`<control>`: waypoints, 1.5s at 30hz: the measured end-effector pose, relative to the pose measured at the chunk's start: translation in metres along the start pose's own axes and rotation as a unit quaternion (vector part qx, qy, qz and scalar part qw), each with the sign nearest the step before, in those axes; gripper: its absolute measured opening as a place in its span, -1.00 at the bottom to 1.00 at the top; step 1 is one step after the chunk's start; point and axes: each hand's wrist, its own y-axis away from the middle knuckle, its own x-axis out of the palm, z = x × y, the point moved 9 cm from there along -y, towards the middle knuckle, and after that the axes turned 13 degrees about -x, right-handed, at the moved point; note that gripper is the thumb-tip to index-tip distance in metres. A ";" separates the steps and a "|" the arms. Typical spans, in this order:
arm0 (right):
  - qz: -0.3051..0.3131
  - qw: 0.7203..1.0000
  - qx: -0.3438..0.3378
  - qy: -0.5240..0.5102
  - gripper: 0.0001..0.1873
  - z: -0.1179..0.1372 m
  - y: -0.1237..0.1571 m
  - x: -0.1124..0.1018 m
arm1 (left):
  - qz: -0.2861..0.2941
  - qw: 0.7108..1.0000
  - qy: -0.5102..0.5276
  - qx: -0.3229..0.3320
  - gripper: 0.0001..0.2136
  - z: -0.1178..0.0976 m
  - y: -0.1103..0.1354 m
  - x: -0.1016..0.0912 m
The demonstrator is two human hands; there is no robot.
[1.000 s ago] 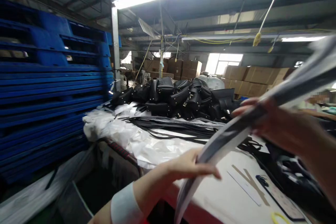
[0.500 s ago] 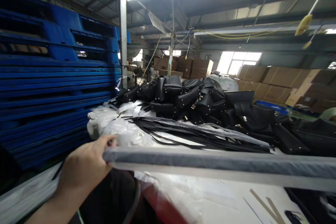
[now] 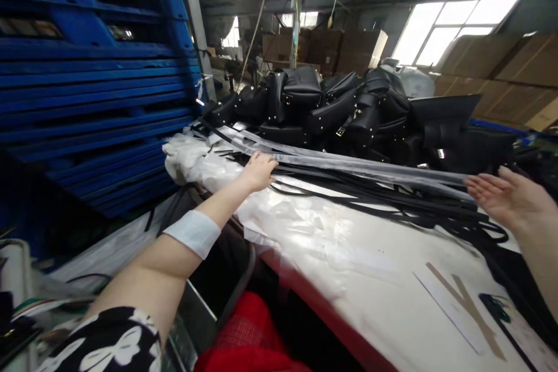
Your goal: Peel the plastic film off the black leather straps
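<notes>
A long grey plastic-wrapped strap (image 3: 357, 166) lies across a pile of black straps (image 3: 392, 197) on the white table (image 3: 379, 302). My left hand (image 3: 258, 171) rests at the strap's left end, fingers curled down onto it. At the strap's right end my right hand (image 3: 508, 197) hovers with fingers stretched out and apart, holding nothing. Behind the straps a heap of black handbags (image 3: 340, 104) is stacked.
Stacked blue plastic pallets (image 3: 87, 87) stand to the left. Crumpled clear plastic sheeting (image 3: 209, 157) covers the table's left part. Paper strips (image 3: 457, 302) lie on the table near the right. Cardboard boxes (image 3: 523, 64) line the back. A red thing (image 3: 253, 343) sits below the table edge.
The wrapped strap, held up in both hands before, now lies on the pile of black straps. My right hand has let go and opened. The view has tilted down.
</notes>
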 end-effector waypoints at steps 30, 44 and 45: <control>0.333 0.900 0.037 0.278 -0.74 -0.061 0.328 0.168 | 0.256 0.955 0.135 0.059 -0.87 -0.176 0.097 0.131; 0.334 0.893 0.009 0.302 -0.57 -0.054 0.335 0.172 | 0.057 0.901 0.431 0.002 -0.73 -0.143 0.150 0.037; 0.336 0.889 0.003 0.310 -0.55 -0.051 0.338 0.178 | 0.052 0.893 0.447 0.013 -0.75 -0.151 0.157 0.034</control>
